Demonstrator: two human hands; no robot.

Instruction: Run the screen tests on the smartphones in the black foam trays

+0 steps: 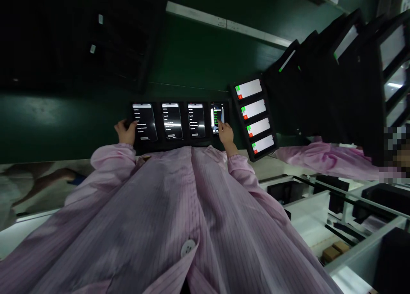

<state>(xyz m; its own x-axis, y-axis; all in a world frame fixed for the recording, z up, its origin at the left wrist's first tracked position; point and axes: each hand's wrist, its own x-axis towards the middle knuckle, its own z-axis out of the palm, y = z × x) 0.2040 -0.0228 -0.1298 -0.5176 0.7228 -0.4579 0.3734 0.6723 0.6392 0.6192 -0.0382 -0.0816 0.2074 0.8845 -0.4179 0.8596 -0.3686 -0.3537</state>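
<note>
A black tray [158, 146] lies across the green bench near my body, with several smartphones in a row. The left phone [145, 127], the second phone [172, 129] and the third phone [196, 127] show dark screens with white text lists. My left hand [125, 132] grips the left end of the tray, its fingertips beside the left phone. My right hand [226, 133] is over the right-hand phone [216, 113], whose screen shows green text. One extended finger touches or hovers just above that screen; the hand holds nothing.
To the right, a second black tray [256, 151] holds several phones with white screens marked green and red. Stacked black trays [314, 80] stand beyond it. Dark trays [118, 42] fill the upper left. A metal strip [198, 15] crosses the bench. Another person's pink sleeve [329, 157] is at right.
</note>
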